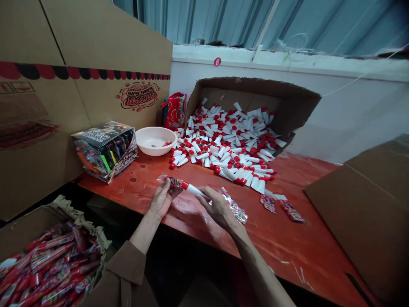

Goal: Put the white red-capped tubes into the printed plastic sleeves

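My left hand (162, 198) pinches a small printed plastic wrapper (175, 182) over the red table's front edge. My right hand (219, 207) grips the white body of a tube (194, 190), whose red cap points into the wrapper's near end. Just beyond my right hand lies a stack of printed wrappers (235, 207) on the table. A large heap of white tubes with red caps (223, 143) spills out of a tipped cardboard box (297, 100) at the back.
A pale plastic bowl (147, 149) and a display box of colourful packs (107, 149) stand at left. Filled printed packs crowd an open carton (102, 238) at lower left. Loose wrappers (290, 209) lie at right, before a cardboard box (367, 213).
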A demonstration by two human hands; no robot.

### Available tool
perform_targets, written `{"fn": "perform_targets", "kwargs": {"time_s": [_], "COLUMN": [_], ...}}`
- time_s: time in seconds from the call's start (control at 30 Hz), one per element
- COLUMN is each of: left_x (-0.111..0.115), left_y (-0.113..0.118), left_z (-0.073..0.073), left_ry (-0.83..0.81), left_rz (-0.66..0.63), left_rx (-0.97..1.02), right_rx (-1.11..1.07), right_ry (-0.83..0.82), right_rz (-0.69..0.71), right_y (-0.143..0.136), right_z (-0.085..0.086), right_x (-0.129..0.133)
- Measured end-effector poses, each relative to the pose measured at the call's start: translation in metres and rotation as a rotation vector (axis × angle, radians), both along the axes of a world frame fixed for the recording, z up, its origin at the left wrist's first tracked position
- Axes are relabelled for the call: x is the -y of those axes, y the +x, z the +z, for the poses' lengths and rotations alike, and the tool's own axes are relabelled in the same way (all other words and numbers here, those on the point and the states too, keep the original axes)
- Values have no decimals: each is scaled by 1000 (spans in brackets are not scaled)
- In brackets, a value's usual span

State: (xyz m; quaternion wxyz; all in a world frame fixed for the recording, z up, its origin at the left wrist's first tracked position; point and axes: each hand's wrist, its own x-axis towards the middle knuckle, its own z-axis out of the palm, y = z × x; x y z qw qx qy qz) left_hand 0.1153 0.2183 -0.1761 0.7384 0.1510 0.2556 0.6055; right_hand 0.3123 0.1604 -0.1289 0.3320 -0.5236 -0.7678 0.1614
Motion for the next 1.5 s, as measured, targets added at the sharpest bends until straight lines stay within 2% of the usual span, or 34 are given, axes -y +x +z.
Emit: {"fn": "perform_targets", "kwargs": {"time_s": [0.17,0.27,0.4,0.5,0.57,0.63,0.7,0.73,0.97,1.27,1.33,1.4,1.43,1.5], "left_x": [8,19,34,35,33,32,35,38,54,53,51,50,51,57], "left_y": [11,25,42,42,38,34,33,34,46,50,46,32,18,-22], "left_z": [9,13,10,9,12,16,18,18,14,14,16,22,27,41], "left_ry": [62,96,125,95,80,76,81,88,177,215,211,214,223,251], "left_rz": [-9,-38,-133,-110,-60,-62,-106,-124,-164,-159,-153,-168,-189,-266], "left_rx": [-93,-164,-218,-191,-161,-140,-122,-113,-79,-135,-166,-248,-321,-543], "right_rx": [18,-71,-327,-475,-518,-521,-498,-488,-551,-581,-569,-511,-466,-364], "right_ry": [61,40,-115,-254,-317,-347,-331,-304,-199,-166,-204,-265,-283,-254], "right_rz": [-16,-55,-102,-167,-119,6,83,80,-66,-164,-103,-17,4,-40], "right_y": [-4,-13,-25,-27,-24,-20,-15,-13,-12,-22,-20,-8,2,29], "right_z": [-16,-24,-26,-28,-29,-32,-37,-39,-50,-50,-45,-39,-35,-30], "right_x": [6,7,3,3,9,16,23,25,24,23,22,19,17,8]}}
